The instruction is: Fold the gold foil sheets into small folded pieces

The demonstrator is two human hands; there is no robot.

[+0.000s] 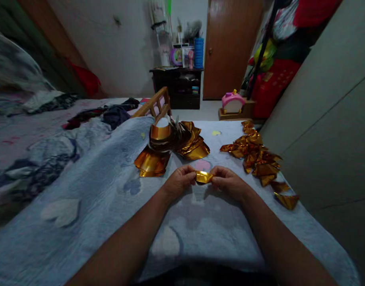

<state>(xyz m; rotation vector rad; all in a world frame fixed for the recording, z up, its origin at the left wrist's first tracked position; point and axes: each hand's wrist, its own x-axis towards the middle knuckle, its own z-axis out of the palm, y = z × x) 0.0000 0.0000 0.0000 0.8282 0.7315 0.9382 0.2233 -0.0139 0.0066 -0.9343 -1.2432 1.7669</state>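
Note:
Between my two hands is a small folded piece of gold foil paper [203,177], held just above the blanket. My left hand [182,177] pinches its left end, and my right hand [227,180] pinches its right end. Beyond my left hand lies a stack of gold foil sheets [194,145], partly curled, with a few flatter gold sheets [152,162] at its near left. To the right of my right hand is a spread pile of folded gold foil pieces [257,155], one of them [286,200] lying nearest me at the blanket's right side.
A light blue blanket [105,222] with heart shapes covers the surface before me. Crumpled clothes [51,159] lie on the left. A wooden rail [161,99] rises behind the sheets. Farther back are a dark cabinet [176,89], a pink toy [232,102] and a brown door [233,47].

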